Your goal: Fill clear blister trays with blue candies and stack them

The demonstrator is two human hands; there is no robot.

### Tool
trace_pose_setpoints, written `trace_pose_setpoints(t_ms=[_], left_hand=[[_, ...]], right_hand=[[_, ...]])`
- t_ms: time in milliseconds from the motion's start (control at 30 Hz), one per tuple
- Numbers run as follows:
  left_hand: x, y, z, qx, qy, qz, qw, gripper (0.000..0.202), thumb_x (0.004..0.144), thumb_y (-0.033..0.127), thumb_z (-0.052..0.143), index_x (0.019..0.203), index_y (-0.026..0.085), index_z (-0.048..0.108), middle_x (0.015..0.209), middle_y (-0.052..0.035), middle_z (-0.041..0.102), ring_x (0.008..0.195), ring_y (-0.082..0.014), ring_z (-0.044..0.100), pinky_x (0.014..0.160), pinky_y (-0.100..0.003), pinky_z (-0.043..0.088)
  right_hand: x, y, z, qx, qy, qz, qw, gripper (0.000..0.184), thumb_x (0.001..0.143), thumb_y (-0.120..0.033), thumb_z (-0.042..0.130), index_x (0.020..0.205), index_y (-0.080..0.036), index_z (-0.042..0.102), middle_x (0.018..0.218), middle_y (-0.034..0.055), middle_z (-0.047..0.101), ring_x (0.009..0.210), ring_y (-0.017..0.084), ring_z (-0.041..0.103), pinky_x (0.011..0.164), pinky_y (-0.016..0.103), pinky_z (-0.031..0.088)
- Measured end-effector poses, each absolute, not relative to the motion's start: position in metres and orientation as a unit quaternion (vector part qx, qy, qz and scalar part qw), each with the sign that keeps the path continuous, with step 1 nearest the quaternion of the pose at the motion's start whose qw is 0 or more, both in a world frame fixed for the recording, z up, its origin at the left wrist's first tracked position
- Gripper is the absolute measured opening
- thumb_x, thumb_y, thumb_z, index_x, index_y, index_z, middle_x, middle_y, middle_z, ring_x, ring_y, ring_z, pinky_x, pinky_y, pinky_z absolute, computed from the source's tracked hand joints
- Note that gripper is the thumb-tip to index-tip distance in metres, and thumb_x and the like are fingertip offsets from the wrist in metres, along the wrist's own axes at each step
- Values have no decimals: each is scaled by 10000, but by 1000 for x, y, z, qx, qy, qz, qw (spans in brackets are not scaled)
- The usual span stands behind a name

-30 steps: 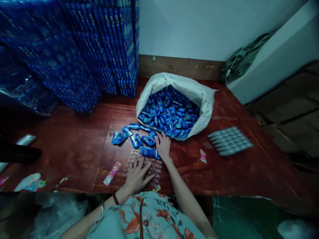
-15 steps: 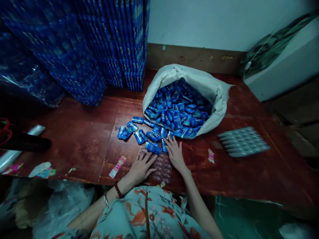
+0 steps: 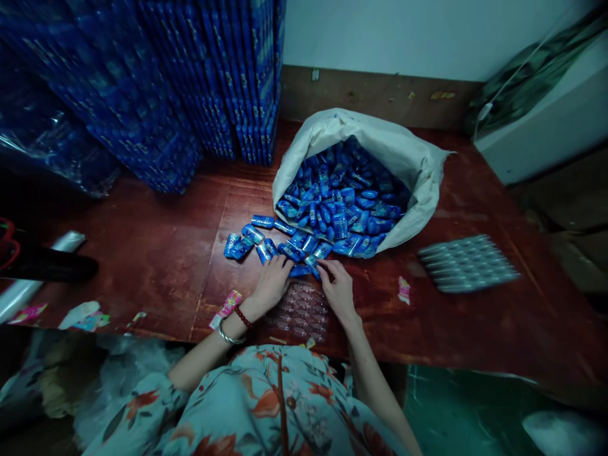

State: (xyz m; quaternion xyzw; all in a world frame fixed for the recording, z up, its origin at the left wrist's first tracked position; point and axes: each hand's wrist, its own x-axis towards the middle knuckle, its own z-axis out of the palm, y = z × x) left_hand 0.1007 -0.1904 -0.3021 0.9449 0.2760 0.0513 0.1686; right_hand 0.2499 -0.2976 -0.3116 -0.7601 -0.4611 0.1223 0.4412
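Close in front of me, a clear plastic tray with rows of hollows (image 3: 301,313) lies on the table. At its far edge, my left hand (image 3: 272,282) has its fingers bent over a small blue packet (image 3: 299,271). My right hand (image 3: 338,291) closes thumb and fingers at another shiny blue packet (image 3: 315,267); its fingertips are partly hidden. Several loose blue packets (image 3: 253,234) lie just beyond both hands. They spread from the mouth of a white woven sack (image 3: 430,190), which is full of the same packets.
Tall stacks of blue packs (image 3: 256,95) stand at the back left. A stack of clear trays (image 3: 470,263) sits on the right. Pink wrapper scraps (image 3: 403,290) lie on the red-brown table (image 3: 156,253). A black object with red handles (image 3: 52,266) is at far left.
Both hands, flatter and spread before, have bent their fingers around packets at the tray's far edge. The left hand has moved forward. Packets near the hands have shifted, and the view has tilted slightly.
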Motion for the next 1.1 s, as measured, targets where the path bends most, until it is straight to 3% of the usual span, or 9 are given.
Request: trace_pose_setpoints(t_ms=[267, 367, 467, 567, 667, 767, 933, 1000, 1100], left_hand=[[63, -186, -296, 858, 297, 186, 374, 265, 932, 257, 424, 1176, 167, 481, 1090, -92, 608, 993, -201, 576, 884, -364, 461], [49, -192, -289, 832, 322, 185, 412, 250, 920, 310, 440, 1098, 152, 515, 1018, -85, 629, 920, -193, 598, 841, -345, 479], [38, -195, -286, 807, 375, 185, 417, 263, 872, 362, 516, 1021, 150, 563, 955, -70, 650, 882, -199, 608, 818, -338, 486], [28, -197, -289, 751, 425, 210, 459, 357, 851, 390, 537, 1124, 163, 560, 1069, -69, 654, 978, -203, 604, 866, -326, 476], [24, -200, -300, 686, 435, 208, 545, 400, 860, 443, 498, 1128, 160, 590, 1072, -72, 664, 882, -189, 635, 794, -311, 509], [24, -202, -309, 651, 427, 184, 600, 451, 856, 466, 496, 1177, 157, 567, 1050, -77, 670, 768, -172, 649, 714, -308, 531], [27, -200, -314, 709, 381, 199, 559, 418, 802, 367, 610, 1173, 181, 564, 1222, -92, 599, 1153, -218, 542, 1011, -374, 405], [26, -199, -314, 726, 372, 200, 542, 432, 799, 347, 619, 1193, 186, 546, 1246, -97, 582, 1162, -216, 536, 1016, -382, 401], [27, -201, -309, 742, 384, 208, 508, 397, 821, 352, 598, 1180, 191, 555, 1219, -90, 601, 1124, -215, 559, 997, -389, 417]], right_hand=[[243, -310, -300, -748, -439, 155, 473, 235, 889, -318, 483, 1011, -212, 654, 961, 54, 650, 876, 181, 600, 786, 309, 469], [239, -289, -297, -734, -479, 143, 460, 230, 901, -283, 461, 1009, -221, 655, 969, 54, 643, 903, 183, 588, 804, 311, 464], [234, -265, -293, -736, -577, 146, 322, 195, 892, -244, 486, 953, -229, 671, 913, 60, 637, 918, 209, 561, 823, 338, 440], [227, -254, -293, -751, -633, 125, 137, 156, 840, -226, 576, 968, -216, 665, 982, 102, 606, 945, 261, 533, 793, 382, 419], [224, -257, -299, -765, -630, 110, 78, 253, 814, -229, 612, 1066, -201, 613, 1075, 130, 565, 992, 293, 515, 771, 388, 410], [227, -266, -304, -764, -619, 128, 129, 269, 832, -232, 578, 1096, -184, 565, 1069, 122, 567, 1010, 284, 520, 786, 376, 412], [243, -289, -301, -767, -515, 175, 341, 243, 835, -332, 561, 1033, -193, 533, 987, 74, 600, 854, 216, 570, 725, 313, 444], [248, -302, -298, -770, -465, 190, 393, 264, 814, -397, 582, 979, -195, 549, 879, 41, 623, 744, 189, 570, 674, 290, 446], [250, -326, -292, -769, -435, 239, 402, 300, 807, -440, 573, 987, -200, 585, 795, 9, 640, 607, 152, 536, 603, 268, 436]])
